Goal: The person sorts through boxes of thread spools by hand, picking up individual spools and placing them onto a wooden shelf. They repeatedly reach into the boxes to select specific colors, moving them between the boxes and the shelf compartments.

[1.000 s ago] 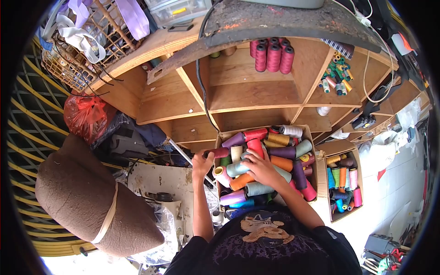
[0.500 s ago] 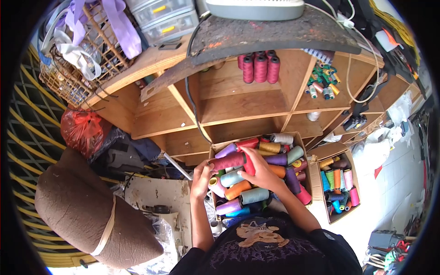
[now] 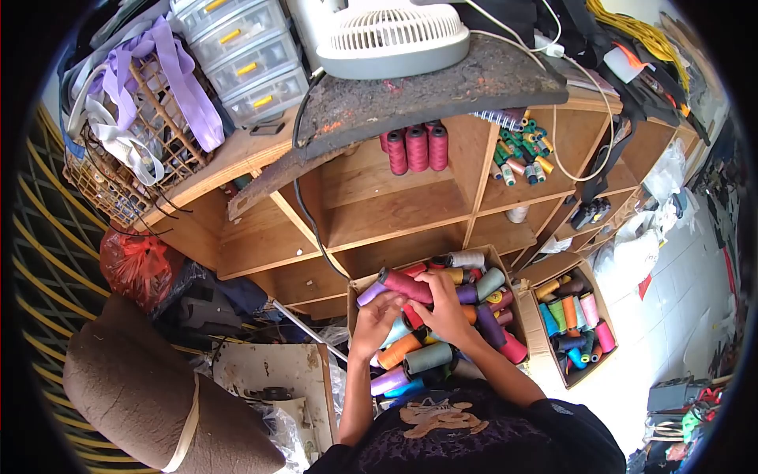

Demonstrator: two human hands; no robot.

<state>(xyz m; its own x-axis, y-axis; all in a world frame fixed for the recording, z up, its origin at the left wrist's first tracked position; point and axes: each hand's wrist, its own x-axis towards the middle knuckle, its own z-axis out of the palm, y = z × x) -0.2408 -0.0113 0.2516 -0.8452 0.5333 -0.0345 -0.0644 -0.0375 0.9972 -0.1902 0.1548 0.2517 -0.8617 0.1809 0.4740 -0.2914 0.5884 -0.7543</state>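
A dark red thread spool (image 3: 404, 285) is held tilted above a cardboard box (image 3: 354, 304) full of thread spools. My right hand (image 3: 444, 316) is closed round the spool's right end, thumb below it. My left hand (image 3: 374, 322) is closed just under the spool, its fingertips pinched together near my right thumb; what they pinch is too small to make out. Below the hands lie an orange spool (image 3: 399, 351), a grey-green spool (image 3: 428, 359) and a purple spool (image 3: 388, 382). A bright red spool shows partly between the hands.
A second box of spools (image 3: 604, 359) stands to the right. Behind is a wooden shelf (image 3: 395, 217) with dark red spools (image 3: 417, 148) and small mixed spools (image 3: 521, 154). On top sits a white fan (image 3: 395, 39). A brown padded form (image 3: 158, 387) is at left.
The dark red spool has turned, its left end now raised. My left hand has shifted from that end to below the spool. The view has tilted up, showing more of the fan.
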